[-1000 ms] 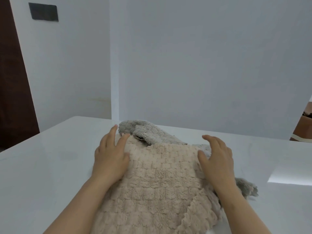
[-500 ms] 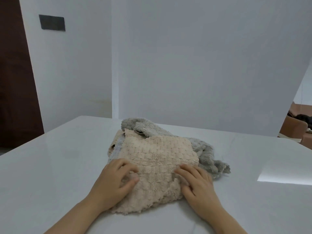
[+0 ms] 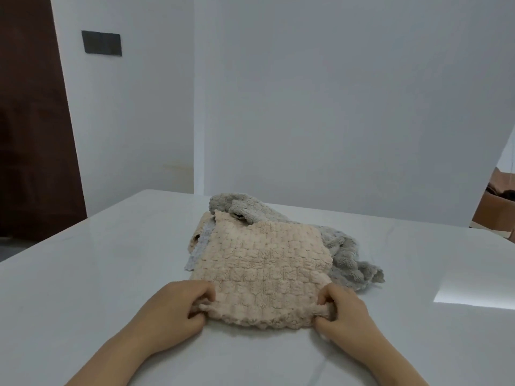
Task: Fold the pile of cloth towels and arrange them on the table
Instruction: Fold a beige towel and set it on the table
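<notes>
Beige towel gripped at both near corners

The beige towel [image 3: 262, 271] is pinched by the left hand [image 3: 178, 310] and right hand [image 3: 344, 313], fingers curled, forearms stretched over the white table [image 3: 97, 274].

- We see a dark brown door [image 3: 30, 121] filling the left edge of the view.
- Beside it stands a white wall [image 3: 125, 129], and high on it we see a dark rectangular switch plate [image 3: 101, 43].
- Low on that wall we make out a faint yellowish mark [image 3: 175, 166].
- Straight ahead we face a broad white panel [image 3: 348, 101]; its left edge runs upright in front of the wall.
- Past the panel's right edge we catch a brown chair-like thing [image 3: 494, 210], cut off by the frame; we cannot tell what the dark shape on it is.
</notes>
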Available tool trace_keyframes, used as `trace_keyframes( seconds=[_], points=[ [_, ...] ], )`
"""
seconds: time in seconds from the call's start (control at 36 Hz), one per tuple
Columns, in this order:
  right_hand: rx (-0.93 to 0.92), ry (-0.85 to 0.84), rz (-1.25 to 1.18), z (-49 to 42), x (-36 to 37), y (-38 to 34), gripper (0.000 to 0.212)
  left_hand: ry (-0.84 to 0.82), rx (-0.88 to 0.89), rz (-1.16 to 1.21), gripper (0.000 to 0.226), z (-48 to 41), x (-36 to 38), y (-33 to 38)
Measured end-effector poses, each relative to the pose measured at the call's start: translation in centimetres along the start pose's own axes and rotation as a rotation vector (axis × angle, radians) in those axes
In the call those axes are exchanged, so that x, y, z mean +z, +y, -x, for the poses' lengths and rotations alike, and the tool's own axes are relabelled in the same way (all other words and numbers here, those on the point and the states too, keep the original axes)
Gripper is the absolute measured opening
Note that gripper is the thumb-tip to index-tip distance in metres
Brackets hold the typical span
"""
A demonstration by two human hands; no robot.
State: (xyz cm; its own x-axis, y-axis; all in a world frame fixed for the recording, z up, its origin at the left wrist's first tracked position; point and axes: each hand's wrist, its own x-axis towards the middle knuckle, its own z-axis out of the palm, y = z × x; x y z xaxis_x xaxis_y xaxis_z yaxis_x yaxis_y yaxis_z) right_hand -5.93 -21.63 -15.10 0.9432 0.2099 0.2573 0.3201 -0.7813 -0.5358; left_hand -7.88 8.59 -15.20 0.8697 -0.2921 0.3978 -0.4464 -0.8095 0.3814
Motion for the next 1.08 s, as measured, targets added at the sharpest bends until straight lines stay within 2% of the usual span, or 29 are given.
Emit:
trace_keyframes(
  seconds=[0.06, 0.14, 0.22, 0.31, 0.39, 0.5, 0.69, 0.89, 0.97, 1.08],
  points=[
    [0.009, -0.047, -0.006, 0.2, -0.7, 0.2, 0.024, -0.016, -0.065, 0.033, 0.021, 0.1, -0.4, -0.6],
    [0.009, -0.111, 0.053, 0.3, -1.5, 0.5, 0.023, -0.047, -0.113, 0.084, 0.035, 0.2, -1.0, -1.3],
    [0.027, -0.089, 0.025, 0.5, -2.1, 0.4, 0.015, 0.006, -0.213, 0.186, 0.030, 0.1, -1.6, -1.6],
    [0.080, 0.025, -0.179, 0.6, -2.1, 0.2, 0.020, 0.120, -0.272, 0.426, 0.013, -0.3, -1.4, -1.1],
    [0.130, 0.117, -0.415, 0.6, -2.1, -0.6, 0.026, 0.265, -0.251, 0.602, 0.011, -0.8, -0.8, -0.3],
    [0.110, 0.152, -0.553, 0.8, -2.3, -1.4, 0.025, 0.119, -0.192, 0.412, 0.014, -1.2, 0.5, -0.3],
    [0.091, 0.236, -0.611, 1.1, -2.0, -1.5, 0.021, 0.255, -0.301, 0.313, 0.019, -1.0, 0.3, 0.0],
    [0.088, 0.269, -0.576, 1.6, -2.2, -1.8, 0.019, 0.336, -0.298, 0.313, 0.026, 0.3, -0.9, 1.2],
    [0.115, 0.256, -0.576, 2.6, -2.6, -1.9, 0.021, 0.308, -0.314, 0.330, 0.025, 1.1, -1.1, 1.6],
    [0.165, 0.137, -0.520, 4.4, -3.1, -2.0, 0.019, 0.237, -0.306, 0.313, 0.022, 2.3, -1.4, 2.1]
  ],
)
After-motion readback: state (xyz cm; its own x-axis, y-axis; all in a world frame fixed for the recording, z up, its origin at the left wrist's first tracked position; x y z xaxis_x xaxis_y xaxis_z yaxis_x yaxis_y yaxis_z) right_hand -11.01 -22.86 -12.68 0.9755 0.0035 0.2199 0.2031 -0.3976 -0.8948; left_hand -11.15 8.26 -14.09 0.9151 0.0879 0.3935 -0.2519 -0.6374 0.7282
